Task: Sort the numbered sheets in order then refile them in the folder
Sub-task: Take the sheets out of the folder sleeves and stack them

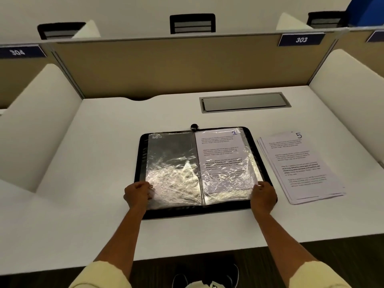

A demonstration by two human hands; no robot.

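Desk: we see a white desk (104, 204) in a study carrel, with white side wings and a tan back panel (166, 67) carrying number plates 303 (301, 40) and 304 (17, 51).
Room beyond: black chair backs (192, 23) show over the panel; a grey cable hatch (245, 101) sits in the desk's far right part.
Folder: a black zip folder (254, 142) lies open flat at the desk's middle, its crinkled clear sleeves catching glare.
Left sleeve: we see no sheet in it, only a dark backing and reflections (170, 154).
Right sleeve: it holds the sheet marked 1 (220, 154), printed side up.
Loose stack: the remaining sheets (301, 169) lie just beside the folder's right edge, slightly fanned, the sheet marked 5 on top.
Left hand: our left hand (136, 194) sits at the near left corner of the folder, fingers curled onto the edge of the left sleeve; whether they pinch it we cannot tell.
Right hand: our right hand (264, 196) rests at the near right corner, fingers curled over the lower edge of the right sleeve, just below sheet 1; the grip itself is hidden.
Sleeves of clothing: pale yellow cuffs (104, 275) show at the bottom edge.
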